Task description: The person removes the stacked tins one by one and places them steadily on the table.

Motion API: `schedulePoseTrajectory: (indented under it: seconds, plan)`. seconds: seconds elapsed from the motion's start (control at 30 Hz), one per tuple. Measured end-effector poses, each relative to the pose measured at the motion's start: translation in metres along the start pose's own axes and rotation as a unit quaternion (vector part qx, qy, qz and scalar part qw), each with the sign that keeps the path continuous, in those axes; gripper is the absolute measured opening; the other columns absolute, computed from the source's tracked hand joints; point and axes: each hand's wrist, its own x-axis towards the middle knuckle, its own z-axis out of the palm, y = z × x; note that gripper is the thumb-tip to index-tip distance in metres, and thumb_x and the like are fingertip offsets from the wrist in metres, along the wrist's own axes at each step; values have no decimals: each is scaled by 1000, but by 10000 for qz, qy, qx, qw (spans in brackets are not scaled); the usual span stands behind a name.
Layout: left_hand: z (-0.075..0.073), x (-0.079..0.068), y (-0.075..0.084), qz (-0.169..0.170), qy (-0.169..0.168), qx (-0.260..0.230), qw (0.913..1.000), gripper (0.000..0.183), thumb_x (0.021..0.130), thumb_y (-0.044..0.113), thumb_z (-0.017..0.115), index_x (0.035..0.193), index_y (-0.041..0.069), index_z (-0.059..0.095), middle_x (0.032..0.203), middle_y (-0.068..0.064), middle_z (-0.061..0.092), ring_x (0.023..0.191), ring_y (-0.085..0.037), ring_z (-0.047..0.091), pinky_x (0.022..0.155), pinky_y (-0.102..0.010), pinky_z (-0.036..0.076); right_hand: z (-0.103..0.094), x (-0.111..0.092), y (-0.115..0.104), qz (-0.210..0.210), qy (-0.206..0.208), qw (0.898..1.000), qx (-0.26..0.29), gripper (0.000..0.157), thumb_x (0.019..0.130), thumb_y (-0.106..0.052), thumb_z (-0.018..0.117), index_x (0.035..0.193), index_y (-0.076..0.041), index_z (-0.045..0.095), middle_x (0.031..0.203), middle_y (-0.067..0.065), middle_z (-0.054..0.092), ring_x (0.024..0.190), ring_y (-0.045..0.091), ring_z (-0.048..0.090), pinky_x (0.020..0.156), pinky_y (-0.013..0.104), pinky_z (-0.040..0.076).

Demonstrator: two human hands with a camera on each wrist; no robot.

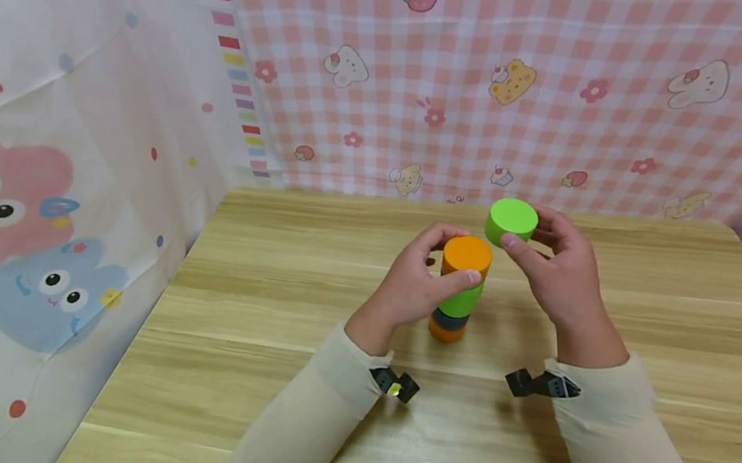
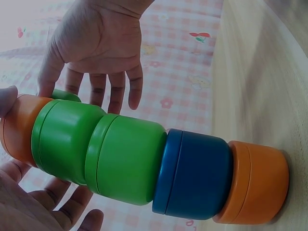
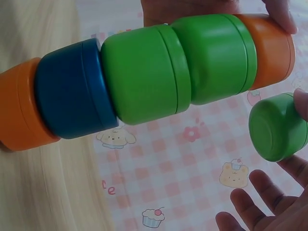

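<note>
Holding a stack (image 1: 460, 299) and a green jar (image 1: 512, 218) (left and right respectively), the hands (image 1: 565, 281) face checked cloth (image 1: 462, 86) beyond the table (image 1: 306, 286).

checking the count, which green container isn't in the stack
The green container held in the right hand; the other two sit in the stack, between orange and blue.

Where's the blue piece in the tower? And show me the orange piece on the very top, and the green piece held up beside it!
Blue piece (image 2: 195, 174): left wrist view, on its curved side.
Top orange piece (image 1: 467, 254): head view, on its flat top.
Held-up green piece (image 1: 513, 217): head view, on its flat top.
</note>
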Motion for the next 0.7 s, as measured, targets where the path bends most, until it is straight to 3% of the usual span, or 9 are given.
schedulePoseTrajectory:
  seconds: [0.33, 0.7]
  plan:
    - [1, 0, -1, 29, -11, -28, 10000, 46, 96, 32, 75, 137, 19, 58, 136, 3, 62, 128, -20, 53, 107, -47, 40, 2, 2, 7, -57, -2, 10000, 27, 53, 101, -31, 73, 150, -14, 58, 136, -2, 58, 118, 15, 52, 94, 28, 50]
    - [-1, 0, -3, 116, -46, -5, 9999, 47, 96, 33, 73, 139, 19, 58, 138, 3, 61, 127, -15, 52, 108, -48, 40, 3, 5, 13, 34, -30, 10000, -13, 55, 101, -34, 73, 150, -15, 57, 139, 0, 58, 119, 15, 51, 97, 34, 48]
